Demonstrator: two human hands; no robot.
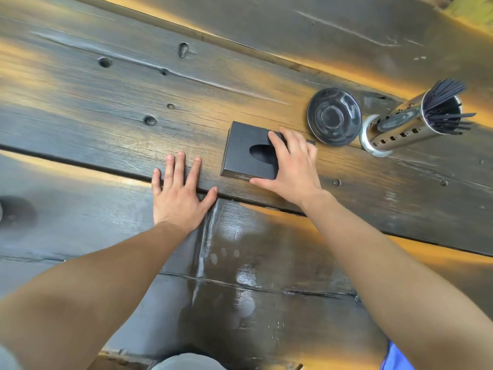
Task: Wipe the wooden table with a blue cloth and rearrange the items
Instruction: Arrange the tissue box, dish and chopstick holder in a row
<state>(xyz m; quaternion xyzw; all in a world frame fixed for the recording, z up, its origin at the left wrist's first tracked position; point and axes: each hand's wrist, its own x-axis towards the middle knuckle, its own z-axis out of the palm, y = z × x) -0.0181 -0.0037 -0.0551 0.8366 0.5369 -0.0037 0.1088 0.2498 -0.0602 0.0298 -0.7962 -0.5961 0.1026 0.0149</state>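
Observation:
A flat black box (pixel 245 145) with an oval opening in its top lies on the dark wooden table (pixel 106 102). My right hand (pixel 290 169) grips the box's right side, fingers over the top and thumb against the near edge. My left hand (pixel 178 193) lies flat on the table to the left of the box, fingers spread, holding nothing. A corner of the blue cloth (pixel 394 356) shows at the bottom right edge, beside my right arm.
A dark round saucer (pixel 334 116) sits just right of the box. Beyond it a perforated steel holder (pixel 405 124) full of black chopsticks stands. The planks near me look wet and shiny. A dark round object (pixel 16 212) shows at the left edge.

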